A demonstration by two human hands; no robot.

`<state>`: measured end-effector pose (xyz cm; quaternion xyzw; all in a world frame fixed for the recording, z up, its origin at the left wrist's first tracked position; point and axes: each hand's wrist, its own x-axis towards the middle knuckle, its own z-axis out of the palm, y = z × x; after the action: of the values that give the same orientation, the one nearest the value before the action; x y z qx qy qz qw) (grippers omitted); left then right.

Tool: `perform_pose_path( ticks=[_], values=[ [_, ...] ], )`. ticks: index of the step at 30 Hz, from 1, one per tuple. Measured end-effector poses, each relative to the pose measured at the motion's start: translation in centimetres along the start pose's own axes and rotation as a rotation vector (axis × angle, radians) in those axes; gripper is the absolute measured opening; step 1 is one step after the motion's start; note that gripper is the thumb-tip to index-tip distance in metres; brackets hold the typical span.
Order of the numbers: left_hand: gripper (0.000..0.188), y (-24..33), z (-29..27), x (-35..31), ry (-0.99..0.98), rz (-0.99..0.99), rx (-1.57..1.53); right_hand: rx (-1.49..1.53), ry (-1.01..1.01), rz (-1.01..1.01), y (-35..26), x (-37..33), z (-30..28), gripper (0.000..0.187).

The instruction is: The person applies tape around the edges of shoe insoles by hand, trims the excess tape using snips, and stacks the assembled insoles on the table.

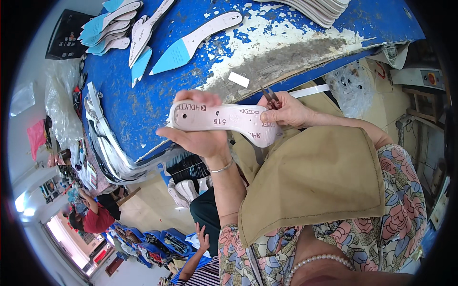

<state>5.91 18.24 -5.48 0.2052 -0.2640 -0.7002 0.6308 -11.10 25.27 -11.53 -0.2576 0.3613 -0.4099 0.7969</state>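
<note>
A pale pinkish-white insole (231, 119) with dark printed marks lies level between my hands, just off the table's near edge. My left hand (202, 140) grips its narrow left end, thumb on one side and blurred fingers on the other. My right hand (291, 112) pinches the wide right end, thumb on top. Tucked in that same hand is a small pair of dark snips (272, 97), blades pointing away from me. Beyond my hands, a white paper strip (238, 79) lies on the worn blue table (191, 81).
Insoles with light-blue toe ends (179, 53) lie across the table, some piled at far left (107, 28). A stack of pale insoles (317, 10) is at the far edge. White strips (107, 138) hang over the left side. Other people (98, 217) are at lower left.
</note>
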Motion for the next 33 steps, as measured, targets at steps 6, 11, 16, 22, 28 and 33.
perform_pose_path(
  ticks=[6, 11, 16, 22, 28, 33],
  values=[
    [0.071, -4.0, 2.6, -3.5, 0.054, -0.121, 0.104, 0.146, -0.005, -0.021, -2.3, -0.8, 0.5, 0.018],
    [0.062, -3.7, 4.8, -2.2, 0.036, -0.154, 0.251, 0.005, 0.091, 0.040, -5.0, -1.6, 0.9, 0.023],
    [0.043, -1.7, 9.7, 1.4, -0.259, -0.266, 0.881, -0.122, 0.115, -0.156, -7.5, -4.0, -2.6, 0.016],
    [0.062, -6.8, 21.4, 8.7, -0.901, 0.198, 1.722, -0.177, 0.102, -0.103, -12.3, -9.4, -9.2, 0.016],
    [0.062, -13.6, 35.4, 16.9, -1.310, 0.532, 1.770, -0.134, 0.057, -0.117, -15.0, -14.5, -13.5, 0.019],
    [0.060, -18.8, 43.3, 20.2, -1.451, 0.634, 1.736, -0.120, -0.063, -0.040, -19.1, -18.3, -16.8, 0.018]
  ],
)
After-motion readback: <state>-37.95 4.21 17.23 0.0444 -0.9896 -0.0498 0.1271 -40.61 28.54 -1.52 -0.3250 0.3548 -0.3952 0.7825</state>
